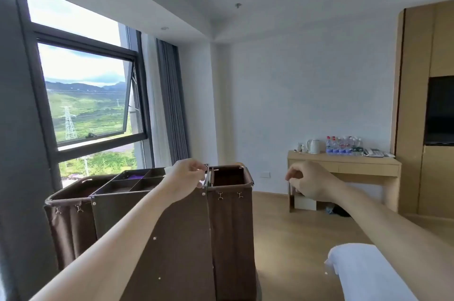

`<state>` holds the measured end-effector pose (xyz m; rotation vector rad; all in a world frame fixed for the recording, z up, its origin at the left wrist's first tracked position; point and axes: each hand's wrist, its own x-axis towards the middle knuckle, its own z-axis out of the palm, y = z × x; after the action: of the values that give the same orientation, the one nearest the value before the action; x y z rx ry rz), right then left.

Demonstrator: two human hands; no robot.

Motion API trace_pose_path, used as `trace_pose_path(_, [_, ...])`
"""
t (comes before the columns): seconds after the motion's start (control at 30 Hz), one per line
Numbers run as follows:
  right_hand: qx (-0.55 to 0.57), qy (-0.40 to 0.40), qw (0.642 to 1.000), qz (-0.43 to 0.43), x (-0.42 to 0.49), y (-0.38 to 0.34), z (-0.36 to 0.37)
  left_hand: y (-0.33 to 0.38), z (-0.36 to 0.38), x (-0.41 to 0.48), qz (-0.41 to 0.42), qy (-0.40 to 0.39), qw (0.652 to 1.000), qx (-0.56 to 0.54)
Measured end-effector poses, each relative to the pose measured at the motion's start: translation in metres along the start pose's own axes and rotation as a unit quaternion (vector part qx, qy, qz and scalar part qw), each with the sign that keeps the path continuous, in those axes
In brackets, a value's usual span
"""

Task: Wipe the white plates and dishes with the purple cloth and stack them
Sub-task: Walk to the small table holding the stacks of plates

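left hand (189, 176) seemingly pinches housekeeping cart (186, 251) top rail | right hand (310, 182) loosely curled, holding nothing | purple cloth (135, 173) in cart's far-left tray compartment | water bottles (342, 145) labels unreadable

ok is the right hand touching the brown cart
Apart. The head view shows bare wall between the right hand and the brown cart; the hand hangs in the air beside it.
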<state>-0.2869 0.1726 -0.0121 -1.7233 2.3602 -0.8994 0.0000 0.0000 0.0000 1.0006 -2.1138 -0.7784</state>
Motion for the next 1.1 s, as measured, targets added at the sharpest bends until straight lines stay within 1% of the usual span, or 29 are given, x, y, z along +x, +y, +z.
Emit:
trace_pose_path(0.07, [-0.011, 0.01, 1.0, -0.008, 0.02, 0.019, -0.001, 0.003, 0.02, 0.025, 0.005, -0.003, 1.0, -0.024])
trace_pose_path(0.13, [-0.019, 0.001, 1.0, 0.0, 0.046, 0.043, -0.007, 0.008, 0.045, 0.056, 0.008, -0.036, 0.999, -0.018])
trace_pose_path(0.27, [0.024, -0.005, 1.0, 0.018, 0.086, 0.08, -0.023, 0.01, 0.073, 0.111, 0.005, -0.085, 0.996, -0.007])
trace_pose_path(0.4, [0.051, -0.01, 0.998, 0.025, 0.126, 0.127, -0.027, 0.008, 0.112, 0.169, -0.014, -0.074, 0.997, -0.035])
trace_pose_path(0.5, [0.051, -0.025, 0.997, 0.056, 0.148, 0.164, -0.023, 0.003, 0.15, 0.201, -0.029, -0.096, 0.994, -0.041])
trace_pose_path(0.6, [0.049, -0.035, 0.995, 0.078, 0.174, 0.195, -0.022, 0.0, 0.183, 0.233, -0.027, -0.112, 0.993, -0.039])
trace_pose_path(0.73, [0.05, -0.028, 0.993, 0.101, 0.213, 0.229, -0.018, -0.006, 0.22, 0.287, -0.014, -0.125, 0.991, -0.042])
trace_pose_path(0.87, [0.062, -0.022, 0.991, 0.117, 0.257, 0.257, -0.005, -0.027, 0.263, 0.35, -0.001, -0.138, 0.99, -0.03])
trace_pose_path(0.93, [0.064, -0.019, 0.989, 0.129, 0.281, 0.27, 0.002, -0.047, 0.288, 0.379, 0.009, -0.166, 0.986, -0.019])
trace_pose_path(1.03, [0.069, -0.008, 0.985, 0.157, 0.317, 0.292, 0.014, -0.074, 0.315, 0.426, 0.062, -0.215, 0.973, 0.059])
trace_pose_path(1.1, [0.068, -0.002, 0.982, 0.175, 0.343, 0.305, 0.02, -0.083, 0.322, 0.461, 0.072, -0.222, 0.97, 0.07])
